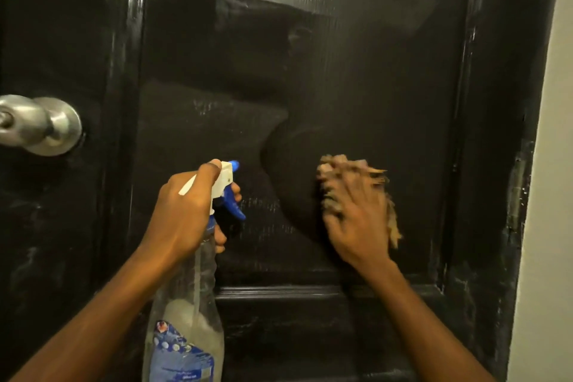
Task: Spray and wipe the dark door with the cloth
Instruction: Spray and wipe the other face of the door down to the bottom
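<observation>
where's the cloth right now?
Head view, right of centre: the cloth is pressed against the door panel under the right hand, to the right of the spray bottle that the left hand grips.

Home interior, black panelled door [341, 87], round metal knob [40, 124], painted wall [548, 195]

The dark door [341, 71] fills the frame; a tan cloth [373, 172] is pressed on its panel right of centre, a metal knob [40, 124] at left.
</observation>
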